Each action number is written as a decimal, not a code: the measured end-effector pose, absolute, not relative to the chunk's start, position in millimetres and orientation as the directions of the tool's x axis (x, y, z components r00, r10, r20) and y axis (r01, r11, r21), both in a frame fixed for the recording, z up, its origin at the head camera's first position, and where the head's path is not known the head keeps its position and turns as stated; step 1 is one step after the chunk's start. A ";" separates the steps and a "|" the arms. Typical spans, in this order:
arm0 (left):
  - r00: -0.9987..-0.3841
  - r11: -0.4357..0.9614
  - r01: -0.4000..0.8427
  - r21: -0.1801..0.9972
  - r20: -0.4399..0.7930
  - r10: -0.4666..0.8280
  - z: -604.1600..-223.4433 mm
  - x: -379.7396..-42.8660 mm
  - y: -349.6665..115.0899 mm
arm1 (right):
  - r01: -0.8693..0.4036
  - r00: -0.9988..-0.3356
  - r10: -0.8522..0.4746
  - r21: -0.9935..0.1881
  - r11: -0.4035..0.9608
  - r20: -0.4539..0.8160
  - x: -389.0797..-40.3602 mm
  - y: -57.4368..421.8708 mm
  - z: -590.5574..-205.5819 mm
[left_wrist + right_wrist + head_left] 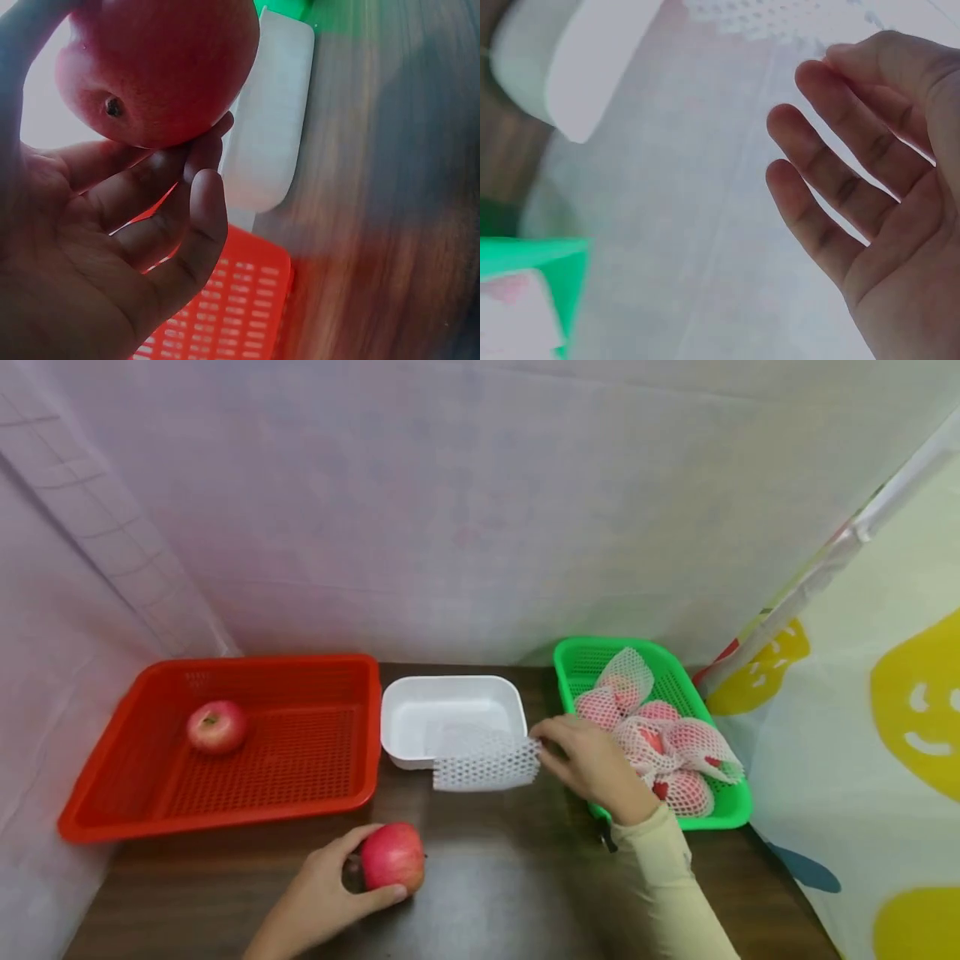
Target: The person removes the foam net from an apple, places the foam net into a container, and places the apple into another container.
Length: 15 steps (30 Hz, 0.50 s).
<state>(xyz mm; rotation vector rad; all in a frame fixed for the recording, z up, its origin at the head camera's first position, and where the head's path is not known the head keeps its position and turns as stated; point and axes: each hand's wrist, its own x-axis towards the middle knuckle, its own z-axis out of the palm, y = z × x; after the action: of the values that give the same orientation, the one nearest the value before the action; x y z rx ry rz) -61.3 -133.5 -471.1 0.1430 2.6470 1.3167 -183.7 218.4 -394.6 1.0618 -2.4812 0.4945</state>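
A bare red apple (393, 858) is held in my left hand (330, 881), thumb on its near side and fingers on its far side. In the left wrist view the apple's dark end (112, 106) faces the camera. My right hand (588, 764) pinches one end of a white foam fruit net (486, 766) between thumb and index finger; the other fingers (817, 169) are loosely extended in the right wrist view. The net hangs out flat to the left, overlapping the front of a white plastic tub (420, 714) in the head view.
A red basket (300, 814) on the left holds one bare apple (217, 727). To the right, a green basket (731, 810) holds several apples in foam nets (645, 743), partly behind my right forearm. White cloth (465, 510) hangs behind the dark wooden table (510, 893).
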 end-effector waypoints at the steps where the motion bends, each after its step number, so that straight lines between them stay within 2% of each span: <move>1: -0.979 0.607 0.001 0.795 -0.123 0.162 -470.9 -60.1 -135.2 | -0.741 -0.635 -0.604 -0.157 0.653 0.482 -196.5 213.0 -388.0; 5: -0.976 0.612 -0.037 0.790 -0.159 0.147 -470.9 -55.2 -138.4 | -0.707 -0.675 -0.604 -0.137 0.694 0.425 -250.7 190.7 -372.9; 8: -0.974 0.603 -0.054 0.796 -0.174 0.143 -471.7 -51.5 -140.2 | -0.686 -0.709 -0.611 -0.143 0.714 0.353 -288.8 175.9 -376.4; 12: -0.975 0.589 -0.054 0.806 -0.169 0.143 -473.3 -46.8 -142.5 | -0.650 -0.758 -0.611 -0.176 0.739 0.229 -326.6 163.2 -397.7; 15: -0.977 0.589 -0.067 0.805 -0.174 0.126 -472.9 -44.3 -144.8 | -0.624 -0.781 -0.612 -0.157 0.766 0.122 -345.2 151.1 -420.1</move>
<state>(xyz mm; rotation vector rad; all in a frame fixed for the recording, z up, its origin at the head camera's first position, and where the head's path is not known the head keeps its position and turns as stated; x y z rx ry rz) -44.3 -144.8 -472.9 0.0493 2.6057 1.3333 -345.2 151.1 -420.1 1.0133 -2.8916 0.2912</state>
